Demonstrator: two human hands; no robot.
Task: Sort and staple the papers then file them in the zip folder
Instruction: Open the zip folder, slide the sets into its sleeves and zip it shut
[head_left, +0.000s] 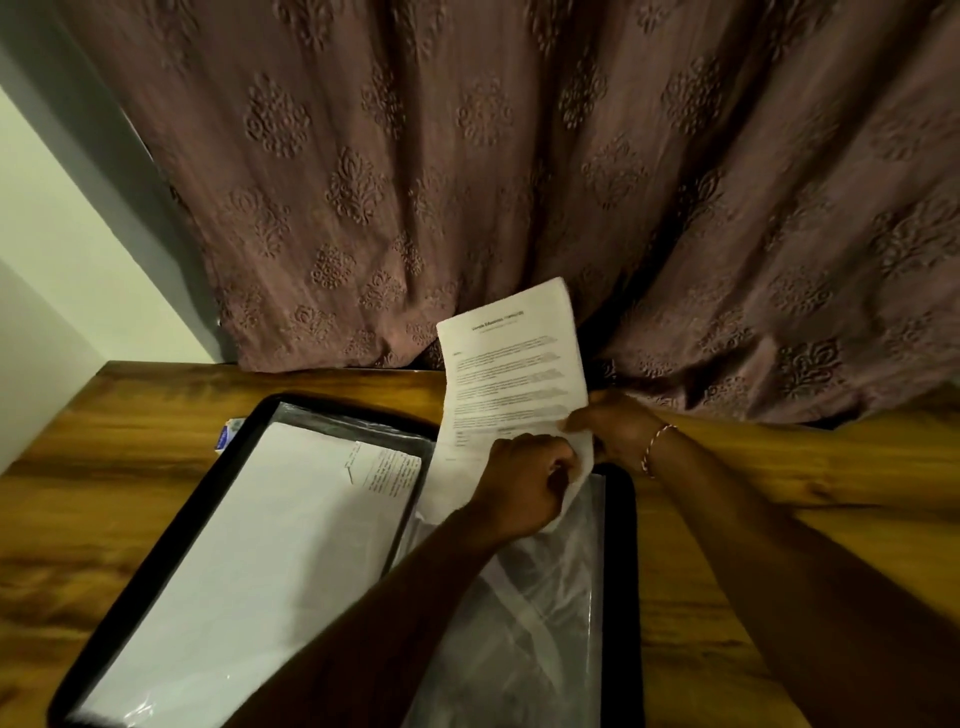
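Observation:
A printed paper sheet (511, 364) stands tilted upright above the far edge of the open zip folder (621, 519). My left hand (524, 483) grips the sheet's lower edge with curled fingers. My right hand (610, 428), with a bracelet on the wrist, pinches the sheet's lower right corner. The folder has a black border and clear plastic pockets. Its left half holds a stack of white papers (249, 530), one with a folded top corner showing print and a staple. The right half shows crinkled clear plastic (550, 597) over white paper.
The folder lies on a wooden table (156, 415). A patterned mauve curtain (467, 182) hangs right behind the table's far edge. A small blue-and-white object (226, 434) peeks out from under the folder's far left corner. A white wall (62, 260) stands at left.

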